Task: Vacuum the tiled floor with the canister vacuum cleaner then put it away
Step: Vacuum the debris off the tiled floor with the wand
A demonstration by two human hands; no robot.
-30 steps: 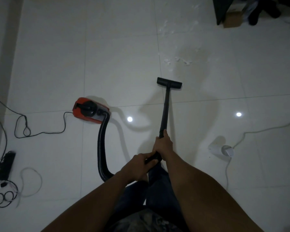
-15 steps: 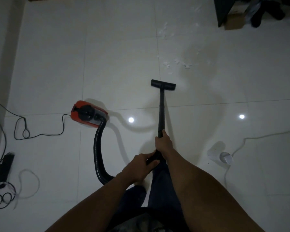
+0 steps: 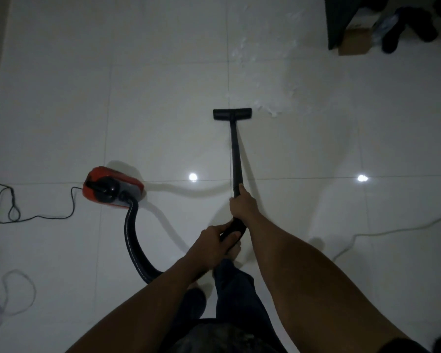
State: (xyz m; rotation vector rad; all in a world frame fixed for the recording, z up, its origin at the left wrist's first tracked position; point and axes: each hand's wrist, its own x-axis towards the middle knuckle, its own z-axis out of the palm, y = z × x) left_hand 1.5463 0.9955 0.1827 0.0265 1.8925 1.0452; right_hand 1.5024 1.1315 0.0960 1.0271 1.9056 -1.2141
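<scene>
A red and black canister vacuum [image 3: 112, 186] sits on the white tiled floor [image 3: 163, 98] to my left. Its ribbed black hose [image 3: 133, 240] curves down and round towards my hands. My right hand [image 3: 242, 205] grips the black wand [image 3: 236, 154] partway up. My left hand [image 3: 211, 242] holds the wand's lower handle end. The flat black floor nozzle [image 3: 232, 114] rests on the tiles ahead of me. White scraps of debris [image 3: 273, 108] lie just right of the nozzle, and more are scattered beyond.
The vacuum's black power cord [image 3: 36, 215] loops across the floor at left. More cables [image 3: 8, 296] lie at the lower left. A pale cord [image 3: 392, 231] runs along the right side. A dark cabinet [image 3: 341, 19], a cardboard box [image 3: 354, 42] and dark items stand at top right.
The nozzle has slid left and a little forward, now beside the debris. My view has shifted right, so the white round object on the right is out of frame.
</scene>
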